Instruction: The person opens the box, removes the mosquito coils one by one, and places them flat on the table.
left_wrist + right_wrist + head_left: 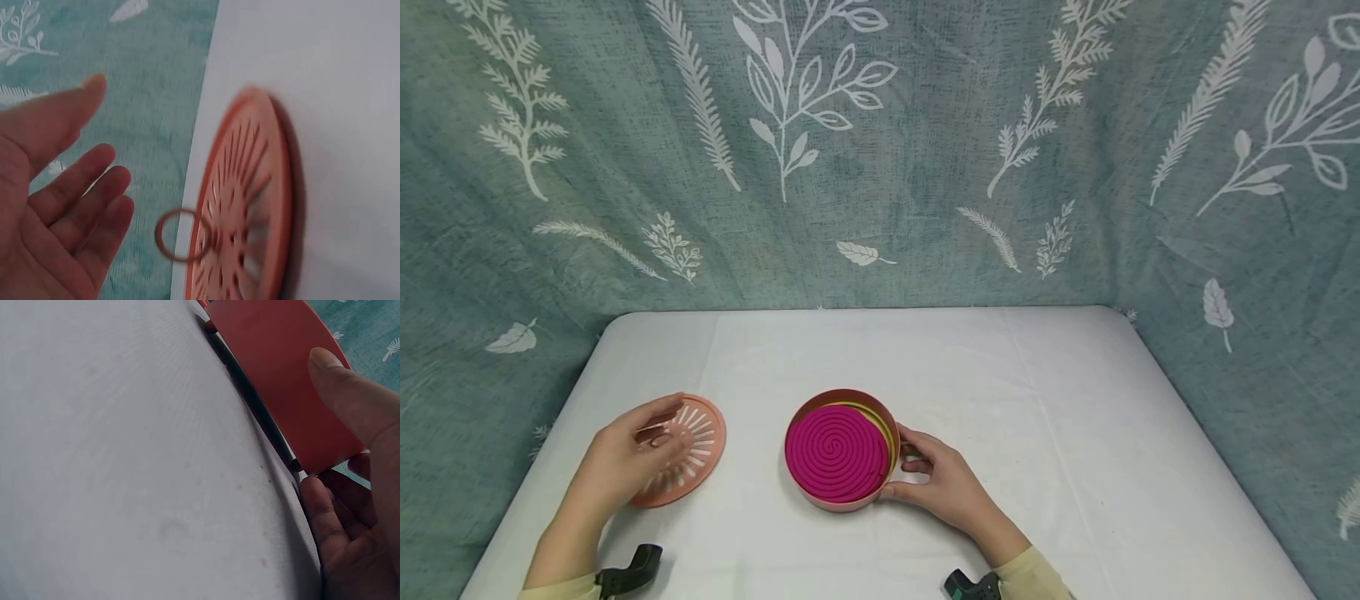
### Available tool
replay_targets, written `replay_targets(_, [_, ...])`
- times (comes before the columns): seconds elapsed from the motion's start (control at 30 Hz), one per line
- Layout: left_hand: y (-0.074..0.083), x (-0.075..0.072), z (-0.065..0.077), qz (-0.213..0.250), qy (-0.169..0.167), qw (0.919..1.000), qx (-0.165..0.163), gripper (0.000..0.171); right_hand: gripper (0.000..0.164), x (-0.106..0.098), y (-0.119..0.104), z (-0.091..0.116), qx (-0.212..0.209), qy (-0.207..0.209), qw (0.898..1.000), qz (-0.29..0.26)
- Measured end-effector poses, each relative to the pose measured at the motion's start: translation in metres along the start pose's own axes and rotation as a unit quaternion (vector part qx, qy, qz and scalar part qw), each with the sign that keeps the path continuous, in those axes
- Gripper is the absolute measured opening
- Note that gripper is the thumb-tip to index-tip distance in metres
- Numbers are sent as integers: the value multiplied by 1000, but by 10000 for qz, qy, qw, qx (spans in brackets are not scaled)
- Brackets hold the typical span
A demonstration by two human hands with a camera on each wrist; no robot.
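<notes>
A round orange-pink slotted lid (711, 446) lies on the table at the left. Just over it is my left hand (625, 454), fingers loosely bent. In the left wrist view that hand (69, 206) is apart from the lid's small ring handle (159, 236). Near the middle stands a round mosquito coil holder (838, 506) of matching colour. A magenta mosquito coil (837, 454) lies in it, over a yellow coil (882, 423) mostly hidden beneath. My right hand (936, 479) grips the holder's right side, thumb (350, 394) against its wall (275, 369) and fingers near its base.
A white cloth covers the table (1037, 400). Behind it and at its sides hangs a green curtain (917, 150) with white leaf prints. Black wrist devices (632, 571) show at both forearms.
</notes>
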State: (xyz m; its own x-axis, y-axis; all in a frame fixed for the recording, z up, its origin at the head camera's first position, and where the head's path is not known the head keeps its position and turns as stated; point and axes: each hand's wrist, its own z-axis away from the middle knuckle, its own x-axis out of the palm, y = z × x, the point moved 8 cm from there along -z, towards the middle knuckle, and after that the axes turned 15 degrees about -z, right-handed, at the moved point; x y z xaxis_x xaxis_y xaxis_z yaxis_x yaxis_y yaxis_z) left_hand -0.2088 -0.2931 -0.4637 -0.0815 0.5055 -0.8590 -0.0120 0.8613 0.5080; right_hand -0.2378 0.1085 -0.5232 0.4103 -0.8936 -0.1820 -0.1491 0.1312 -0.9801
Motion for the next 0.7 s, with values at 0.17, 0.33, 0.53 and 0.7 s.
replay_targets(0.17, [20, 11, -2, 401, -30, 9981, 469, 70, 91, 0, 4, 0, -106, -18, 9999, -26])
replay_targets(0.33, [39, 34, -5, 988, -362, 9924, 639, 79, 92, 0, 4, 1, -112, -43, 9999, -49])
replay_targets(0.53, [58, 58, -10, 1529, -507, 9808, 1098, 82, 91, 1, 3, 0, -132, -42, 9999, -94])
replay_targets(0.7, [70, 73, -9, 1811, -670, 9737, 1210, 90, 89, 4, -18, 3, -30, -39, 9999, -134])
